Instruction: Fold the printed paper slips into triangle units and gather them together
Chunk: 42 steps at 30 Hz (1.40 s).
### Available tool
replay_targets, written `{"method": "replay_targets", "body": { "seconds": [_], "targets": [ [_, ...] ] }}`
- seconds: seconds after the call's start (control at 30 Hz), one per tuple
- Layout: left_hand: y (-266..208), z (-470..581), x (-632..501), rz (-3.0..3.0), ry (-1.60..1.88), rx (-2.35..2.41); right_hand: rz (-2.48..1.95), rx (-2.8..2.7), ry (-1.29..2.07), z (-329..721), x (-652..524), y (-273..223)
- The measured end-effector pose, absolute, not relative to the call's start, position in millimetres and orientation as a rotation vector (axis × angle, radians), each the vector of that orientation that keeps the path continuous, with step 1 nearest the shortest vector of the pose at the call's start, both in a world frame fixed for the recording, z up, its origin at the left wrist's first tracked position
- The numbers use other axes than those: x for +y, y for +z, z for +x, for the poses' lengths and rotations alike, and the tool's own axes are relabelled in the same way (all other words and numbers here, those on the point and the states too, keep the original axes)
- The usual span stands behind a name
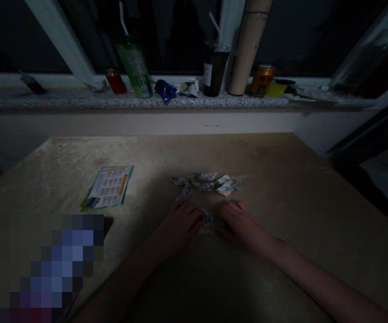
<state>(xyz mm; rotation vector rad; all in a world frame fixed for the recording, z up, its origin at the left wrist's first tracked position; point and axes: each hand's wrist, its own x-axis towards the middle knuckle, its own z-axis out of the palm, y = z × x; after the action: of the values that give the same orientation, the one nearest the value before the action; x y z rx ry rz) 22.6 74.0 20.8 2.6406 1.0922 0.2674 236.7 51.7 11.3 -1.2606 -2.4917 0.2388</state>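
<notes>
Between my two hands a printed sheet of paper (pixel 209 220) lies on the table, partly hidden by my fingers. My left hand (pixel 186 218) is on its left edge with the fingers closed on it. At the right edge, the curled fingers of my right hand (pixel 236 220) press on the same paper. Just beyond my hands sit several folded paper pieces (pixel 203 185), pointed at the ends and printed in the same style. Two of them, lighter folded pieces (pixel 228 190), lie at the right end of the group.
A stack of printed sheets (pixel 109 186) lies to the left. At the lower left a pixelated object (pixel 59 264) cannot be made out. Along the granite sill (pixel 177 102) stand a green bottle (pixel 136 69), a dark cup with a straw (pixel 212 72), an orange can (pixel 262 81) and a cardboard tube (pixel 248 49).
</notes>
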Motion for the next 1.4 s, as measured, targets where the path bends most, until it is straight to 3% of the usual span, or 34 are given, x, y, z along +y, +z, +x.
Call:
{"method": "replay_targets", "body": {
  "seconds": [0.33, 0.8, 1.03, 1.4],
  "targets": [
    [15, 30, 73, 2.736, 0.198, 1.199, -1.056, -2.819, -0.156, 227, 72, 5],
    [18, 42, 59, 2.789, 0.138, 1.378, -1.065, -2.828, -0.142, 225, 74, 0],
    [9, 51, -12, 2.885, 0.356, 1.408, -1.077, -2.858, -0.128, 226, 72, 3],
    [-3, 41, -17, 2.829, 0.247, 1.429, -1.062, -2.854, -0.15, 226, 74, -3]
  ]
}}
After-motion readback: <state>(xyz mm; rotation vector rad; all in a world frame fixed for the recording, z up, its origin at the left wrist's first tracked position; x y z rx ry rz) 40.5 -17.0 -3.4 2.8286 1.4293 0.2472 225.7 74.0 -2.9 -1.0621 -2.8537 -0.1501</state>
